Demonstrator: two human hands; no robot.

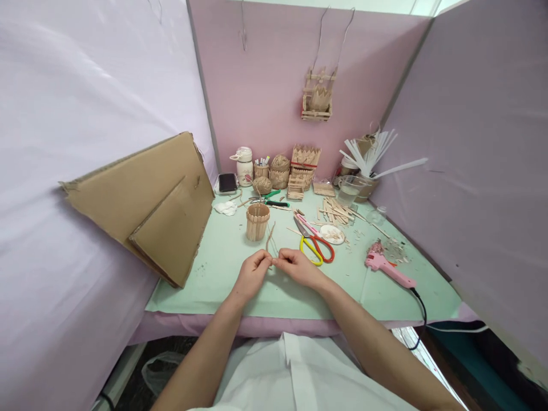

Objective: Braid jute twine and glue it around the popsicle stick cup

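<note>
While pinched between both sets of fingertips near the worktop's middle, a thin tan strand of twine (271, 242) runs up toward twelve o'clock, loose ends trailing toward the stick cup (257, 221). Left hand (252, 274) and right hand (299, 268) almost touching, each grip closed on the twine, knuckles resting on the mint-green worktop (385, 297). Seemingly early in the twine work: cup of upright craft sticks looks assembled, round, pale wood, ribbed in texture, with no wrapping visible on it; twine still free and unknotted as far as can be told. At one o'clock, just beside the right hand, scissors (314, 242) with yellow and red loops, blades open. At three o'clock, a pink glue gun (387, 265), glossy plastic, black cord trailing off the edge. Farther toward one o'clock, scattered flat craft sticks (336, 210) and a clear cup (351, 189). At twelve, well apart, woven and stick-built baskets (305, 162) against the pink wall. At nine to ten o'clock, leaning brown cardboard sheets (145, 194), matte and rough-edged.
</note>
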